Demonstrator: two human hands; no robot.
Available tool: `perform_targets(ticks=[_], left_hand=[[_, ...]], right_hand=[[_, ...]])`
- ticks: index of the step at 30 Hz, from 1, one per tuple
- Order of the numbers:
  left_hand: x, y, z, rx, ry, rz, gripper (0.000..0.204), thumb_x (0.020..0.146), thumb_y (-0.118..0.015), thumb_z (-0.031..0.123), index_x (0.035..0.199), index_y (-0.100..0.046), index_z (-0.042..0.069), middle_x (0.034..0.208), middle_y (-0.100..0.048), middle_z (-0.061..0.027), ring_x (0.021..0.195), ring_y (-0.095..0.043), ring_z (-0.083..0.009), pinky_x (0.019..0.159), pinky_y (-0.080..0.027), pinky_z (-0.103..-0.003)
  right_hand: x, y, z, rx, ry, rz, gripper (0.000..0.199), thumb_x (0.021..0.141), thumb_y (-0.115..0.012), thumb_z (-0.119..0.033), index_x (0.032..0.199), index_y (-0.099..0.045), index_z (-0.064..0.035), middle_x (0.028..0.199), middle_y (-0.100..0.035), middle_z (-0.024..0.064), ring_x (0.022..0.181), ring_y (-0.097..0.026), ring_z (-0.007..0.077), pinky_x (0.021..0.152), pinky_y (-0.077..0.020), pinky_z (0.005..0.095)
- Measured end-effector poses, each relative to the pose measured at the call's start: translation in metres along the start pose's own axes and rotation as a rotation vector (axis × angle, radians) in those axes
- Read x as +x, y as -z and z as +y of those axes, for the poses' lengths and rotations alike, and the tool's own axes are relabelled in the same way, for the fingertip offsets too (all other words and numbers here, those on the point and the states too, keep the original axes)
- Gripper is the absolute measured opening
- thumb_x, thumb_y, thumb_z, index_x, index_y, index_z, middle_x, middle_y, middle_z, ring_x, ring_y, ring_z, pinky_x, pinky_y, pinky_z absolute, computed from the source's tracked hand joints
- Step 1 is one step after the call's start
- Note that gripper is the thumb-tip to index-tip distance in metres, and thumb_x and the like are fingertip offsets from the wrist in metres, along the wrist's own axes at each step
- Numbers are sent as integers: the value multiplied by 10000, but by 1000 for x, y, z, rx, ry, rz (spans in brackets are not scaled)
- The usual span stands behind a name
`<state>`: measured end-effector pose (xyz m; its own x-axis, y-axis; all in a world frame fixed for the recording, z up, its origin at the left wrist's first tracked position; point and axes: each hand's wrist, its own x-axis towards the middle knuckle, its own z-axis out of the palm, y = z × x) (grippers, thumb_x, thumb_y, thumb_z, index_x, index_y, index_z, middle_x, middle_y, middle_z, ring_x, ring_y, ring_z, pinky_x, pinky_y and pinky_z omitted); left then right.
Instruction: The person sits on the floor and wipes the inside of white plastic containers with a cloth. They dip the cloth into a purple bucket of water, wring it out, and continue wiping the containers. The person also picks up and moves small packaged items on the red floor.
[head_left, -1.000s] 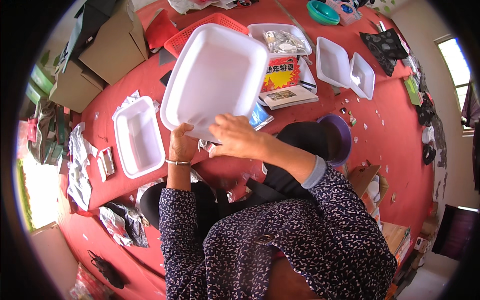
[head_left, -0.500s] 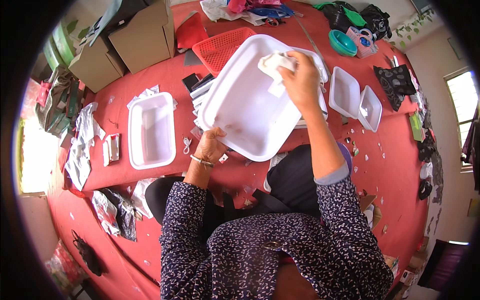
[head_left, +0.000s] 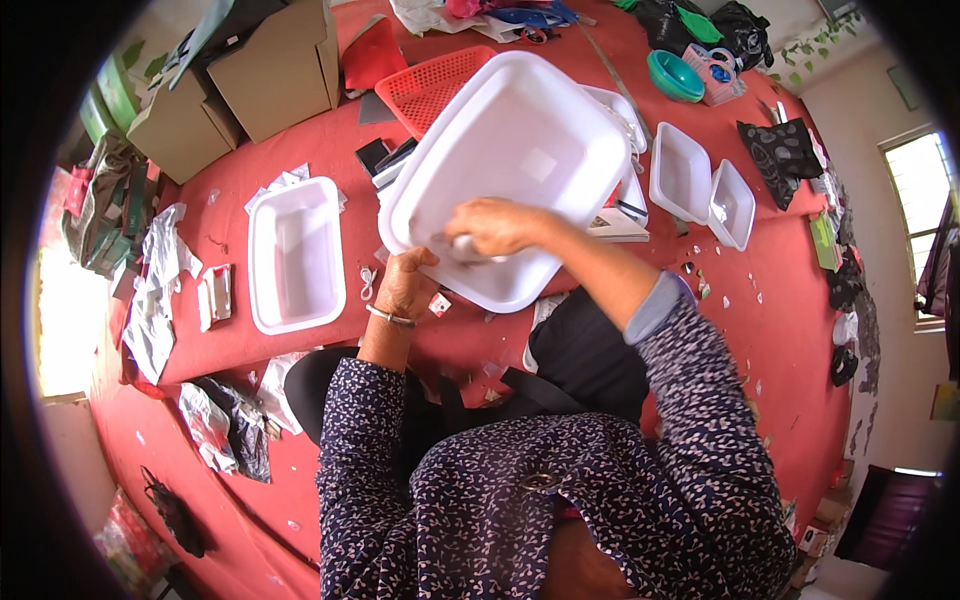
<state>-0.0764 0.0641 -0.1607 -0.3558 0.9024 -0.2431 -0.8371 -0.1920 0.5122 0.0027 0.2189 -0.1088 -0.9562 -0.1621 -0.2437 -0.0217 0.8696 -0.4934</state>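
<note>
A large white plastic tub (head_left: pixel 530 130) is tilted up in front of me, its inside facing me. My left hand (head_left: pixel 405 287) grips its near left rim, thumb over the edge. Inside the tub, near that same corner, my right hand (head_left: pixel 492 228) presses a bunched white cloth (head_left: pixel 466 246) against the inner surface. Most of the cloth is hidden under the fingers, and the hand is slightly smeared by motion. A pale square patch, like a label or a reflection, shows on the tub's inner bottom.
Another white tub (head_left: pixel 297 260) stands on the red cloth (head_left: pixel 220 350) to the left. Two smaller white tubs (head_left: pixel 682 175) sit to the right. Behind lies a red perforated basket (head_left: pixel 425 88); cardboard boxes (head_left: pixel 270 75) stand far left, and a teal bowl (head_left: pixel 676 76) far right.
My right hand has moved the cloth from the tub's upper right side down to its lower left corner. My left hand keeps its hold on the rim.
</note>
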Motion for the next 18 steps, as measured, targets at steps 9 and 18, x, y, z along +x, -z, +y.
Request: perform_targets(ticks=[9, 18], left_hand=[[5, -1, -4, 44, 136, -17, 600, 596, -349, -74, 1194, -361, -39, 1055, -516, -201, 951, -528, -341, 854, -435, -460], [11, 10, -14, -162, 284, -104, 605, 602, -418, 7, 1204, -360, 36, 1049, -507, -192, 964, -522, -365, 843, -410, -543]], right_hand=[[-81, 83, 32, -1312, -424, 54, 101, 668, -574, -70, 745, -636, -89, 830, -569, 55, 782, -582, 171, 572, -478, 291], [-118, 143, 10, -643, -443, 1378, 174, 700, -541, -80, 873, -561, -82, 869, -528, 92, 757, -561, 272, 647, -458, 384]])
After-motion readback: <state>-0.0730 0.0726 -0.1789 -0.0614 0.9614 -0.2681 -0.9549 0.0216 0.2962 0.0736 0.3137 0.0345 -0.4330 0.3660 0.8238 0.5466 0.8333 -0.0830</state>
